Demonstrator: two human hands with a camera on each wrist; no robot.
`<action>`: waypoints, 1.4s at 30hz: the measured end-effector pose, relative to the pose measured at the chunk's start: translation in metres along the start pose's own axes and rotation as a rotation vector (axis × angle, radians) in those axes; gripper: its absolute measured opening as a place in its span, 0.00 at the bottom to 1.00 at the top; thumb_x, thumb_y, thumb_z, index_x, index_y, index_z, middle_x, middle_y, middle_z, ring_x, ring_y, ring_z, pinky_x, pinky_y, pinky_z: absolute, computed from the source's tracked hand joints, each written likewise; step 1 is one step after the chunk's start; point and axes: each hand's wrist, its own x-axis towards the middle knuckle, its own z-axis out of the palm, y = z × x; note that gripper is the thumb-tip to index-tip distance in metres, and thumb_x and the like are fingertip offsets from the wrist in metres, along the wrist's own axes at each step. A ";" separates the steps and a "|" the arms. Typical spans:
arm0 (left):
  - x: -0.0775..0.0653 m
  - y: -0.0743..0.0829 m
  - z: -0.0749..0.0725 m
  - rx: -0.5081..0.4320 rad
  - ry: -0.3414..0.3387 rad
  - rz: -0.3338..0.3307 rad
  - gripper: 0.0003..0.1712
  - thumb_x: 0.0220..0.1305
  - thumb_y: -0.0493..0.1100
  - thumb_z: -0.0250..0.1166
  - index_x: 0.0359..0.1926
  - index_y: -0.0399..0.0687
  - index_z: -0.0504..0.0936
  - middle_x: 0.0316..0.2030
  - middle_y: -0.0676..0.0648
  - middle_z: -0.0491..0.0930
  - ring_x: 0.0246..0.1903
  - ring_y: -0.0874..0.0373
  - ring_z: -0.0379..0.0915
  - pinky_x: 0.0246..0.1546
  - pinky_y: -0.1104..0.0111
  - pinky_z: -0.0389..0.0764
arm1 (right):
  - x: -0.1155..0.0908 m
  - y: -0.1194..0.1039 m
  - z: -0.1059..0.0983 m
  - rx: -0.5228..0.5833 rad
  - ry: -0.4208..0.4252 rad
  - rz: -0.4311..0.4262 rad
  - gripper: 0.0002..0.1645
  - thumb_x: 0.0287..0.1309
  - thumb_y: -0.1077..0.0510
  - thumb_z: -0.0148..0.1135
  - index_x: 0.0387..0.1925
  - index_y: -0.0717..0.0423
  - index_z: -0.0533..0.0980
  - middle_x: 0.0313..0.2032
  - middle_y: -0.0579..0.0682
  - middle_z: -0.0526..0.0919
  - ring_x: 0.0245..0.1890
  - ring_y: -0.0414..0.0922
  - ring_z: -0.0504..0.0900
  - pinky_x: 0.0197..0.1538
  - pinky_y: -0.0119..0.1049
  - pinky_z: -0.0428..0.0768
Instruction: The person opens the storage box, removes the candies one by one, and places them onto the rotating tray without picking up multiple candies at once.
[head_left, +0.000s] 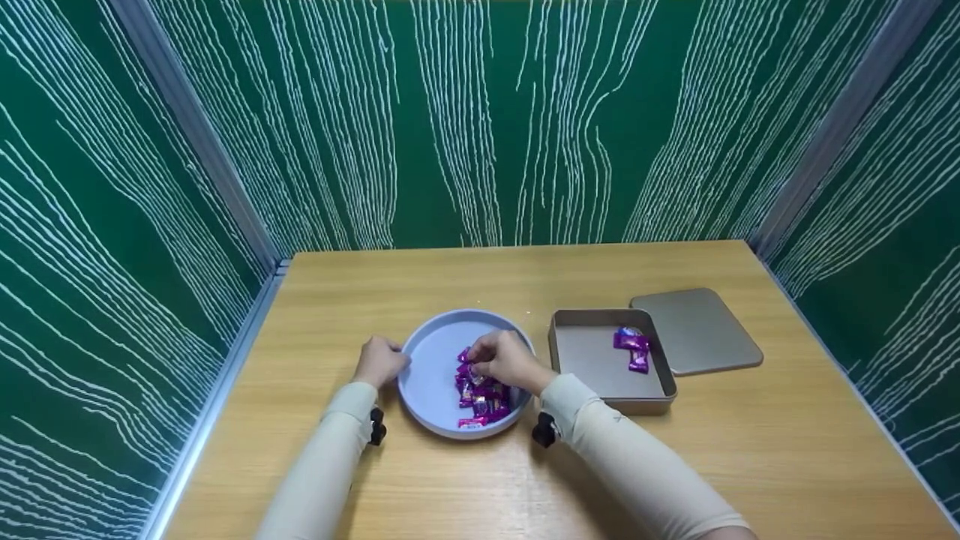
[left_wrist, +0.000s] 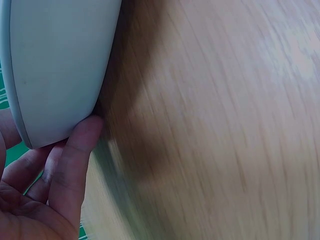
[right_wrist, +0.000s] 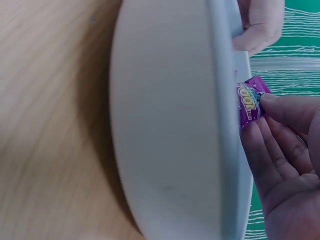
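A round, pale blue-white tray with a raised wall (head_left: 429,390) sits on the wooden table. My left hand (head_left: 379,361) grips its left edge; in the left wrist view the thumb and fingers hold the wall (left_wrist: 57,75) from both sides. Several purple wrapped candies (head_left: 487,401) lie heaped in the right half of the tray. My right hand (head_left: 514,361) is over this heap, coming in across the tray's right rim. Between its thumb and fingers it pinches one purple wrapped candy (right_wrist: 250,102), seen in the right wrist view.
Right of the tray stands a square, bronze-coloured tin (head_left: 589,367) with a few purple candies (head_left: 634,346) inside. Its flat lid (head_left: 701,330) lies on the table behind and to the right. Green walls (head_left: 525,127) with white streaks enclose the table (head_left: 360,292) at the back and sides.
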 end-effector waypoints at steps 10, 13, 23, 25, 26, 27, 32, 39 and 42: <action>0.002 -0.004 0.000 0.012 0.026 0.048 0.19 0.56 0.31 0.63 0.47 0.28 0.91 0.39 0.34 0.91 0.27 0.57 0.82 0.24 0.73 0.82 | -0.003 0.008 0.006 -0.082 -0.017 -0.016 0.06 0.57 0.70 0.77 0.37 0.62 0.88 0.36 0.55 0.92 0.35 0.41 0.87 0.48 0.37 0.90; 0.002 -0.003 0.000 0.017 0.028 0.045 0.18 0.56 0.31 0.64 0.45 0.30 0.92 0.38 0.36 0.91 0.26 0.58 0.80 0.23 0.73 0.80 | -0.003 0.010 0.005 -0.093 -0.021 -0.009 0.07 0.57 0.70 0.77 0.38 0.62 0.89 0.37 0.55 0.93 0.36 0.42 0.88 0.48 0.37 0.90; 0.002 -0.003 0.000 0.017 0.018 0.024 0.18 0.57 0.31 0.64 0.48 0.28 0.91 0.40 0.34 0.90 0.29 0.56 0.82 0.26 0.71 0.84 | -0.004 0.008 -0.004 -0.074 -0.021 -0.007 0.12 0.57 0.68 0.78 0.44 0.63 0.89 0.42 0.57 0.93 0.42 0.48 0.90 0.52 0.40 0.90; 0.002 -0.002 -0.001 0.011 0.014 0.017 0.18 0.58 0.31 0.64 0.49 0.28 0.91 0.40 0.34 0.90 0.28 0.56 0.82 0.26 0.71 0.84 | -0.005 0.008 -0.010 -0.056 -0.018 -0.008 0.13 0.57 0.68 0.77 0.45 0.64 0.88 0.42 0.59 0.92 0.42 0.50 0.90 0.53 0.43 0.90; 0.002 -0.002 -0.001 0.005 0.011 0.011 0.19 0.58 0.31 0.65 0.49 0.28 0.90 0.40 0.34 0.90 0.28 0.57 0.82 0.26 0.71 0.85 | -0.005 0.008 -0.013 -0.049 -0.018 -0.003 0.14 0.57 0.68 0.77 0.46 0.65 0.88 0.43 0.59 0.92 0.42 0.50 0.89 0.54 0.44 0.90; 0.002 -0.002 0.000 0.002 0.009 0.006 0.19 0.59 0.31 0.65 0.50 0.28 0.90 0.40 0.35 0.90 0.28 0.57 0.82 0.26 0.71 0.85 | -0.006 0.008 -0.017 -0.040 -0.018 0.003 0.14 0.57 0.68 0.77 0.47 0.65 0.88 0.43 0.60 0.92 0.43 0.50 0.89 0.54 0.45 0.89; 0.001 -0.003 -0.001 0.005 0.010 0.013 0.20 0.58 0.30 0.64 0.51 0.27 0.89 0.41 0.32 0.90 0.30 0.54 0.84 0.29 0.67 0.89 | -0.012 0.009 -0.041 -0.018 0.010 0.000 0.16 0.58 0.68 0.77 0.49 0.67 0.87 0.47 0.64 0.91 0.46 0.54 0.88 0.57 0.51 0.88; 0.000 -0.003 0.000 0.044 0.032 0.057 0.24 0.56 0.31 0.62 0.53 0.27 0.89 0.51 0.29 0.89 0.44 0.44 0.89 0.43 0.60 0.93 | -0.026 0.019 -0.077 -0.047 0.096 -0.021 0.16 0.57 0.66 0.79 0.47 0.65 0.88 0.43 0.66 0.91 0.41 0.53 0.89 0.48 0.42 0.90; 0.000 -0.002 0.000 0.040 0.030 0.052 0.23 0.56 0.31 0.62 0.53 0.27 0.89 0.50 0.28 0.89 0.45 0.43 0.89 0.44 0.60 0.93 | -0.032 0.027 -0.091 -0.063 0.120 -0.002 0.16 0.57 0.66 0.79 0.48 0.64 0.88 0.42 0.62 0.92 0.40 0.49 0.88 0.46 0.35 0.87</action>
